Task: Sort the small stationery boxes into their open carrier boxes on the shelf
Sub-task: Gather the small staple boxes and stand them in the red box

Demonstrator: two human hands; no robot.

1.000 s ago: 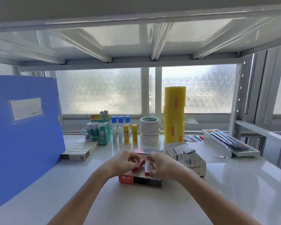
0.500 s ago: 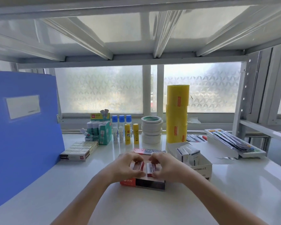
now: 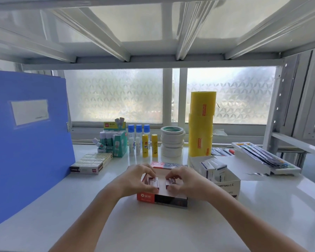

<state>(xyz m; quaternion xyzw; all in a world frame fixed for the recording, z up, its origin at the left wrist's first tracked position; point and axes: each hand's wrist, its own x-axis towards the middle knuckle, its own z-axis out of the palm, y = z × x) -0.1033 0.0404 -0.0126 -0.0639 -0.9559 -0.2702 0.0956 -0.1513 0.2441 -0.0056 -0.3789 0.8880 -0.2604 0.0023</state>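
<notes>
Mid-shelf, toward its front edge: red carrier box (image 3: pixel 162 198), shallow card tray, open-topped. Left hand (image 3: pixel 140 178) pinches one small red-and-white box (image 3: pixel 153 180) inside it; right hand (image 3: pixel 185 180) pinches a second small box (image 3: pixel 171 181). Step looks like seating; next, press both flat and square. White carrier box (image 3: pixel 225 180) just right, glossy white shelf (image 3: pixel 153 230) beneath.

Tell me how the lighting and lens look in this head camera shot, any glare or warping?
Head view: strong backlight from the frosted window washes out the panes; soft sheen on the white shelf, faint shadows. Wide-angle lens bows the overhead beams. Both hands, left hand and right hand, stay reasonably sharp.
</notes>
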